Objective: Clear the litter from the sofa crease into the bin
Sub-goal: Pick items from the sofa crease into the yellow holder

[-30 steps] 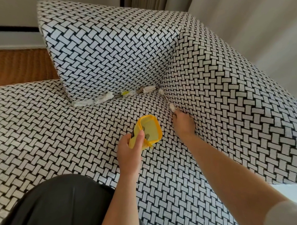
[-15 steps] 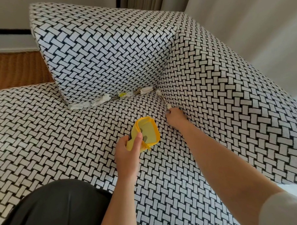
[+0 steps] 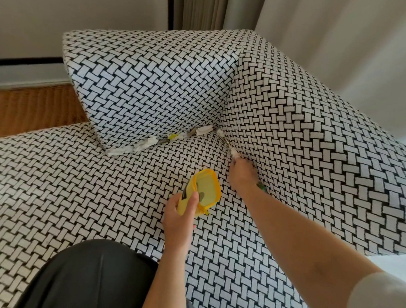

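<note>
Sofa (image 3: 82, 182): woven black-and-white cover, corner where back and side meet seat. Litter (image 3: 150, 142): paper scraps lined along back crease, untouched. Left hand (image 3: 179, 215) grips yellow bin (image 3: 208, 188), mouth toward corner, close as before. Right hand (image 3: 241, 175) barely shifted, fingertips at white scrap (image 3: 234, 153) in side crease; pinch hidden, cannot tell. Judgement: pick still under way, nearly all clearing remains.

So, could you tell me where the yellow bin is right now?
In the head view it is near centre: the yellow bin is gripped by the left hand over the sofa seat, just left of the right hand at the side crease.
</note>
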`<state>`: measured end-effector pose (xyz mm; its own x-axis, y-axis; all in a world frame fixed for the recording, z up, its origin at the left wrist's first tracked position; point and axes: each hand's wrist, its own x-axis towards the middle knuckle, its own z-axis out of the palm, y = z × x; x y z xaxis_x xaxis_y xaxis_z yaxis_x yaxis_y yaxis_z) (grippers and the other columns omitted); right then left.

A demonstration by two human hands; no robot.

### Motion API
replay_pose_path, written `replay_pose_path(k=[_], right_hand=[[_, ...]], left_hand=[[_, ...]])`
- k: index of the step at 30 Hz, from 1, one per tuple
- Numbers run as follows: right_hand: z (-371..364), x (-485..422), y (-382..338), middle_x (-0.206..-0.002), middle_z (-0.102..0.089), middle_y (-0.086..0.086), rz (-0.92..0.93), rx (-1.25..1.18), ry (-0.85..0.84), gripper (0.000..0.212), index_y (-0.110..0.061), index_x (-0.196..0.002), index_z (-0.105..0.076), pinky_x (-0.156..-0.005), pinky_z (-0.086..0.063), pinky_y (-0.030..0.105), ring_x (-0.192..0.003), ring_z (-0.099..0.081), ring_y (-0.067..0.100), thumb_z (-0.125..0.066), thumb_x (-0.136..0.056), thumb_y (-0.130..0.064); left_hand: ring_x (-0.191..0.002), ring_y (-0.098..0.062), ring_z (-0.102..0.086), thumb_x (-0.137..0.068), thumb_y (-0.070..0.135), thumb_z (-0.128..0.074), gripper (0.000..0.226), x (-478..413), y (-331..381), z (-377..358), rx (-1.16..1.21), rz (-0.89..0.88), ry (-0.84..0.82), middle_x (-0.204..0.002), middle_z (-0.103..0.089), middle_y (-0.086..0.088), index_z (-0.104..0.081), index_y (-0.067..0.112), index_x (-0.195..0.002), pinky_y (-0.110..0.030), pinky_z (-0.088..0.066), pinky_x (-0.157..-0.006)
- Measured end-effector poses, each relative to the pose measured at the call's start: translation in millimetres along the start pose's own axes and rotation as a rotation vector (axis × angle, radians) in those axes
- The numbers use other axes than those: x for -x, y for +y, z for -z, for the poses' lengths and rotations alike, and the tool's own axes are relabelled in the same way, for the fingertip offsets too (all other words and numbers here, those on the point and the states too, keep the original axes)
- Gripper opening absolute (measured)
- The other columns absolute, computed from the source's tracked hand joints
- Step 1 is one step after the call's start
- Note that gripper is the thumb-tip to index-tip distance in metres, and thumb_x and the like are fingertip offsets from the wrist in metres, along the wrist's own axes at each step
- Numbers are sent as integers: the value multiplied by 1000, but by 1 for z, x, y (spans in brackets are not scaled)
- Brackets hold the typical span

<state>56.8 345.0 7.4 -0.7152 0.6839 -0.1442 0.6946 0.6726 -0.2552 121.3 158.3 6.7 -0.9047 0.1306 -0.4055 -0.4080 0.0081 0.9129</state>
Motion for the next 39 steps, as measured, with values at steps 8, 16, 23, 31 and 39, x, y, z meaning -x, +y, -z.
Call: replay_pose_path(k=[8,16,23,31,39], right_hand=[[5,53,33,-103,-67,10,93,-53,56,28,-20,-118,-60,-65,-43,27,-88,-62,26,-41,-98,-23],[7,92,74,-133,-47,9,201,-199,-32,41,-20,-137,-43,-84,-45,30,-114,-50,21,-45,-97,-26],[8,105,83,-124,-52,7,296,-230,47,27,-7,-117,-60,-83,-43,21,-105,-55,19,-46,-96,-16],[14,93,74,-89,-60,7,113,-408,30,17,-4,-94,-58,-68,-54,34,-78,-59,20,-42,-96,-9],[56,165,46,-59,-51,-7,278,-824,-11,17,-15,-75,-61,-51,-36,13,-51,-40,4,-55,-90,-20]], left_hand=[[-91,-11,-57,-83,53,-54,49,26,-6,-8,-55,50,27,-109,-55,-1,-50,17,-117,-19,-47,-53],[-90,-20,-59,-74,71,-51,67,53,-22,-14,-87,35,59,-111,-56,-6,-52,19,-115,-29,-54,-64],[-111,-27,-53,-61,79,-47,97,80,-27,-18,-77,75,71,-128,-50,-10,-43,13,-133,-46,-53,-87],[-90,-15,-54,-84,60,-48,44,93,-21,-14,-94,102,-22,-99,-55,-1,-53,19,-100,-48,-50,-91],[-112,-25,-50,-73,75,-49,86,92,-26,-15,-80,96,-49,-128,-48,-11,-40,12,-130,-48,-46,-96]])
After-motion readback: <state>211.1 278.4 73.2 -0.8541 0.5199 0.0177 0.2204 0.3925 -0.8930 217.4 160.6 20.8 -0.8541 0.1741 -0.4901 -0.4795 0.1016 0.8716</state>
